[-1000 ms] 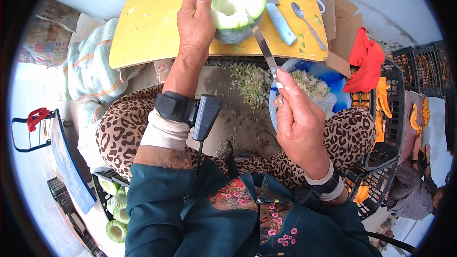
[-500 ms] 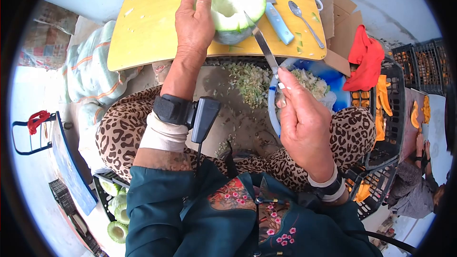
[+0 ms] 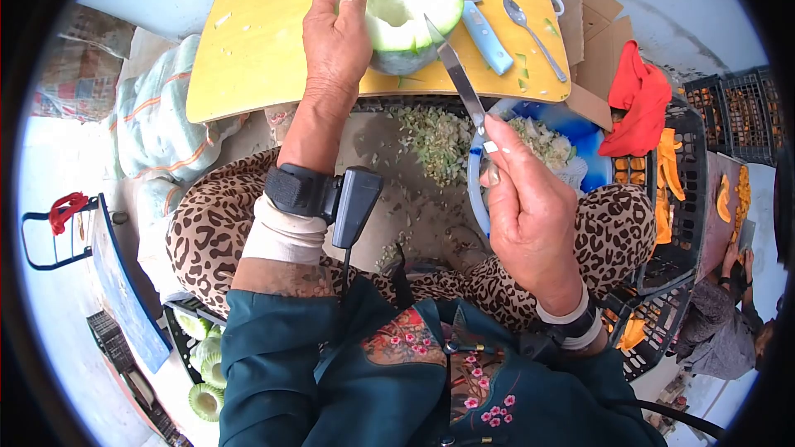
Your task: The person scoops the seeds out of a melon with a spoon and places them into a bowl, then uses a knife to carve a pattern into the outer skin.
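Note:
My left hand (image 3: 338, 37) grips the left side of a halved winter melon (image 3: 414, 2), its thumb up at the rim. Pale flesh and a hollowed middle face up; the rind is green. In my right hand (image 3: 530, 207) is a slim knife (image 3: 460, 79), held by its handle, with the blade pointing up and left. The knife tip overlaps the lower right of the melon's cut face. Beneath the melon is a yellow table (image 3: 257, 58). To its right lie a cleaver with a light blue handle (image 3: 487, 40) and a metal spoon (image 3: 530, 31).
Below the table edge stands a blue tub (image 3: 592, 145) with melon scraps. More scraps (image 3: 435, 141) litter the floor. Right are a cardboard box (image 3: 592, 41), a red cloth (image 3: 636, 103) and black crates (image 3: 687, 199) with orange strips. Another person (image 3: 725, 323) works at far right.
My hands, the knife and the melon stay almost still, with only a slight shift. At far right, the other person's hands have moved and a blade now shows there.

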A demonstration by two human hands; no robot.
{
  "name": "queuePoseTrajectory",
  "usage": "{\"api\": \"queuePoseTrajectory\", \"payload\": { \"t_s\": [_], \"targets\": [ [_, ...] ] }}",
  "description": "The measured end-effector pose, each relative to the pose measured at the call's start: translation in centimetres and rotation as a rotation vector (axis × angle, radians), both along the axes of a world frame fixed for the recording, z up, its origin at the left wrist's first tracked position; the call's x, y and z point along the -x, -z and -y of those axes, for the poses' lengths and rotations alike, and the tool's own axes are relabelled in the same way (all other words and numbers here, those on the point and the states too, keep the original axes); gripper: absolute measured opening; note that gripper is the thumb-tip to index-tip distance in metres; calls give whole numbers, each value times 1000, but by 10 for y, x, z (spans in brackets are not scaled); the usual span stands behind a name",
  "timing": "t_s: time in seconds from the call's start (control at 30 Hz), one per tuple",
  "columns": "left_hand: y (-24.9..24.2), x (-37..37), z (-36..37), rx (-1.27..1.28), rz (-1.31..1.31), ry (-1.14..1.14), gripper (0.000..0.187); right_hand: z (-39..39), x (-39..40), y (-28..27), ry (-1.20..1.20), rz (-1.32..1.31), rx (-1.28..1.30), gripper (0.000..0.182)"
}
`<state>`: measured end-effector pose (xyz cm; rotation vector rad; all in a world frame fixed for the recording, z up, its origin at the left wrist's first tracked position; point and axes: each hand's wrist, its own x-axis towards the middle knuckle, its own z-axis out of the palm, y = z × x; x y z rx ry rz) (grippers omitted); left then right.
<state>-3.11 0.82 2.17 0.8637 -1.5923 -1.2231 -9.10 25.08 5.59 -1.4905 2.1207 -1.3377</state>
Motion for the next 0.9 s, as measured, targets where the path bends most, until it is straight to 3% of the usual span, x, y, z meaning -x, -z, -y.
{"api": "queuePoseTrajectory", "payload": {
  "t_s": [0.3,0.9],
  "targets": [
    [-2,1,-2,-10,6,-6,45,0,-9,-13,23,-121,-121,50],
    [-2,4,-4,49,29,-36,49,14,-7,-17,21,-121,-134,47]
  ]
}}
